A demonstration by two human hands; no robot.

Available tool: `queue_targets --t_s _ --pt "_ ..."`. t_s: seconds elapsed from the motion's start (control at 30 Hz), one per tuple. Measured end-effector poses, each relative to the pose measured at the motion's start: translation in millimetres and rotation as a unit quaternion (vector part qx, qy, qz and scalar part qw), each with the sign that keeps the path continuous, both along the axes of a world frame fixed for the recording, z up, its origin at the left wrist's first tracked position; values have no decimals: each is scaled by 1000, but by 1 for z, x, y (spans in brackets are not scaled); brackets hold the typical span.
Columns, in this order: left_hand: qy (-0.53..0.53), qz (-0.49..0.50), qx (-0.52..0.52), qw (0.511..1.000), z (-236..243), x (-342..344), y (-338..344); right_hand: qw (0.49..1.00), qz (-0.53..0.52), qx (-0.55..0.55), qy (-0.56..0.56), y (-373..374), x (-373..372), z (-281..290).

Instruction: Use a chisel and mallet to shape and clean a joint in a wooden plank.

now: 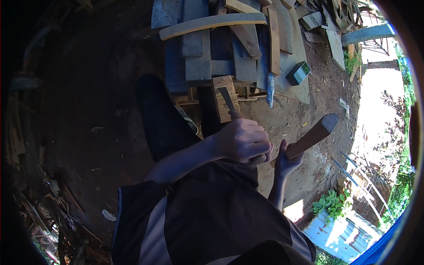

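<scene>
My left hand (245,139) is closed around the handle of a chisel (227,99). Its narrow dark blade points up and away, over a light wooden block (224,115) whose face looks cut or notched. The butt of the handle shows below my fist. To the right, my right hand (288,162) grips a thick reddish-brown wooden club (310,138), its pale, angled end tilted up to the right. The two hands are close together, and the club is clear of the chisel. Whether the blade touches the block I cannot tell.
Beyond the block stands a work surface stacked with planks (198,66), a curved wooden piece (212,25) lying across them. A green-grey open container (298,73) and a wrapped bluish object (270,90) are at its right. Scrap wood (313,21) lies far right; a leafy plant (332,204) stands lower right.
</scene>
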State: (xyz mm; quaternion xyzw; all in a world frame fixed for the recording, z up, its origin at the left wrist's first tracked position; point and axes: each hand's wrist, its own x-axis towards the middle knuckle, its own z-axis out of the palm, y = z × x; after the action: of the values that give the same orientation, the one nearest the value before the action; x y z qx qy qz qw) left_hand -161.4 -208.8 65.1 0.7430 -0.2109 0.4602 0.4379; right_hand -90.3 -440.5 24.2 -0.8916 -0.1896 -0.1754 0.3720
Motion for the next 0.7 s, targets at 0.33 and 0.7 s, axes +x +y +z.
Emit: queue_targets --t_s 0.33,0.7 --pt "50 1 1 999 1 6 3 977 7 208 -52 -24 12 49" --pt "27 -7 -52 998 -10 20 -10 984 42 -113 -129 -30 -49 48"
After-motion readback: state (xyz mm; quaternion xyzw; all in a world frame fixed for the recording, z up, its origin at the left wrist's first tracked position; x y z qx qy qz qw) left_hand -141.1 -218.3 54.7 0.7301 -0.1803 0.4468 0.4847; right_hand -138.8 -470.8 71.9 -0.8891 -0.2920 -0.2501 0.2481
